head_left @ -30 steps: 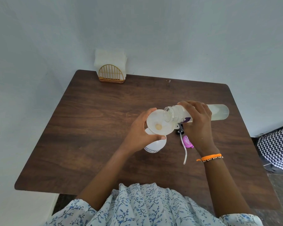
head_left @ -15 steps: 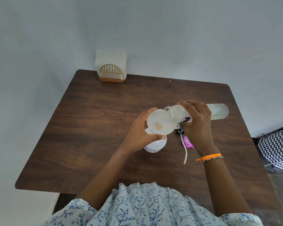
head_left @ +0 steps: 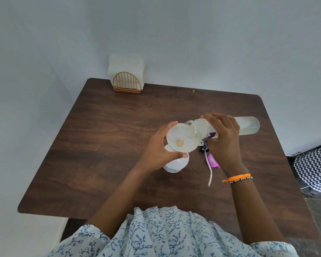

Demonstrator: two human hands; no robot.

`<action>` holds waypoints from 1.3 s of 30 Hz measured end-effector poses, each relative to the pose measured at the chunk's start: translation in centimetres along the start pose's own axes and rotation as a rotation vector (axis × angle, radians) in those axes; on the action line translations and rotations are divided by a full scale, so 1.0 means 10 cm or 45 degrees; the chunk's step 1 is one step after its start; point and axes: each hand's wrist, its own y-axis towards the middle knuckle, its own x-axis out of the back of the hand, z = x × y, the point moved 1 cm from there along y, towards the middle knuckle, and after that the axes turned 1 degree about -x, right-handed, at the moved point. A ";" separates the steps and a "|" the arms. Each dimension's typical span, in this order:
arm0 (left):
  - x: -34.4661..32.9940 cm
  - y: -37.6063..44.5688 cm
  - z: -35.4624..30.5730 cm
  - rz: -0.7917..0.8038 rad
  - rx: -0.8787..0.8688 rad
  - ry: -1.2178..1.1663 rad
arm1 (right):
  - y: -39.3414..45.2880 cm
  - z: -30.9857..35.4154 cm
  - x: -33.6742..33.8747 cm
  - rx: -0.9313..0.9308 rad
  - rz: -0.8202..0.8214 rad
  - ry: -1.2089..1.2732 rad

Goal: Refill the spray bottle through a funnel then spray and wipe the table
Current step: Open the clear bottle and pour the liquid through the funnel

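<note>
A white funnel (head_left: 178,140) sits in the neck of a white spray bottle (head_left: 176,164) standing mid-table. My left hand (head_left: 157,147) grips the funnel's rim, thumb at the front and fingers at the back. My right hand (head_left: 222,138) holds a long clear refill bottle (head_left: 248,126) tipped nearly level, its open mouth over the funnel's right edge. Pale liquid lies in the bottle's far end. The detached spray head (head_left: 205,146) with its dip tube (head_left: 209,169) lies on the table under my right hand, beside a purple cap (head_left: 212,160).
The dark wooden table (head_left: 109,145) stands against a pale wall. A gold wire holder with white napkins (head_left: 126,78) stands at the far left corner. A black-and-white zigzag fabric (head_left: 315,169) lies off the table's right side.
Almost nothing differs. Both hands hold the same poses, and the refill bottle stays tipped over the funnel.
</note>
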 end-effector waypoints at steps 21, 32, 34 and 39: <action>-0.01 0.01 0.02 -0.003 -0.004 0.019 | 0.01 -0.01 0.00 0.007 0.032 -0.019; -0.01 0.01 0.03 -0.008 -0.014 0.012 | 0.01 -0.01 0.00 0.018 0.022 -0.035; -0.01 0.01 0.03 -0.008 -0.019 0.011 | 0.01 -0.01 0.01 0.021 0.018 -0.033; -0.01 0.01 0.03 -0.005 -0.024 0.017 | 0.01 0.01 0.02 0.027 0.011 -0.021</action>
